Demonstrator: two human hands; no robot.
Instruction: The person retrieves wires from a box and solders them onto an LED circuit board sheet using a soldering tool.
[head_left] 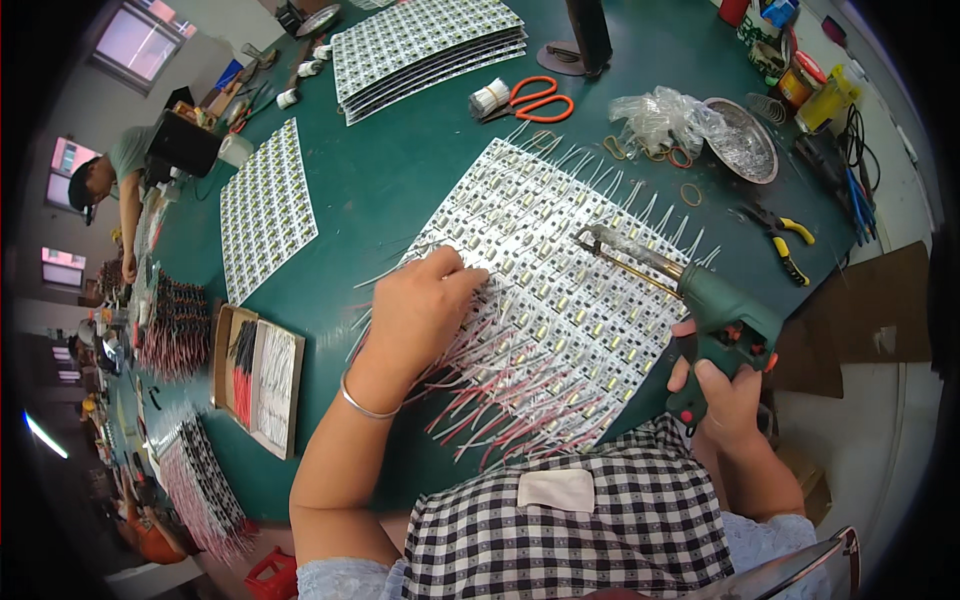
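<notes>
A white circuit-board panel lies in front of me, covered with rows of small components. Thin white wires stand out along its far edge, and red and white wires fan over its near left part. My left hand rests on the panel's left side, thumb and fingers pinched together among the wires; what lies between the fingertips is hidden. My right hand grips a green soldering gun by its handle at the panel's right. Its metal tip points left above the panel's upper middle.
A box of wires sits left, below another panel. Behind are stacked panels, orange-handled scissors and a black stand. A metal dish and yellow-black pliers lie right. Another person works far left.
</notes>
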